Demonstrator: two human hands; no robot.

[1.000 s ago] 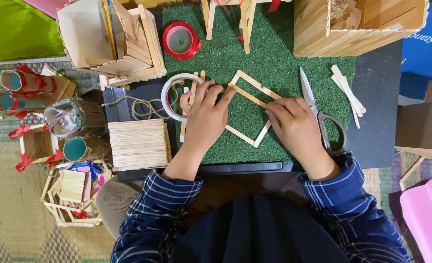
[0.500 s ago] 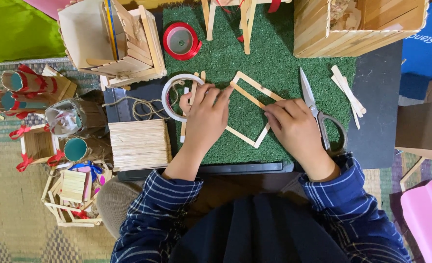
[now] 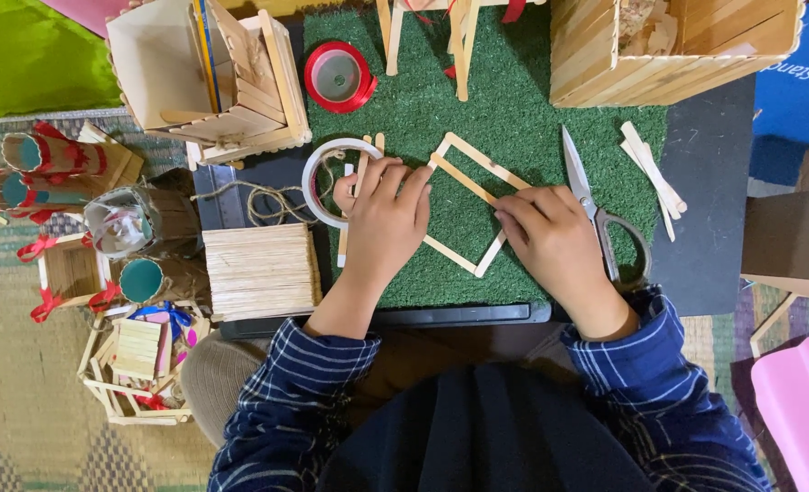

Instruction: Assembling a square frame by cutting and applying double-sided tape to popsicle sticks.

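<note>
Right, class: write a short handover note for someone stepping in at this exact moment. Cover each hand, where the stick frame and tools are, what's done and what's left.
Left hand: flat on the green mat, pressing the stick frame on its left side.
Right hand: fingers pinching the frame's right corner.
Frame: a square of flat wooden sticks lying on the mat, with one stick laid across it.
Nearby: scissors right of the right hand, tape ring by the left, stacked sticks lower left.
Done: the square outline.
Left: cannot tell whether the joints are fixed.

Navy plaid shirt sleeves [image 3: 286, 401], cuffs pushed back; dark lap.
</note>
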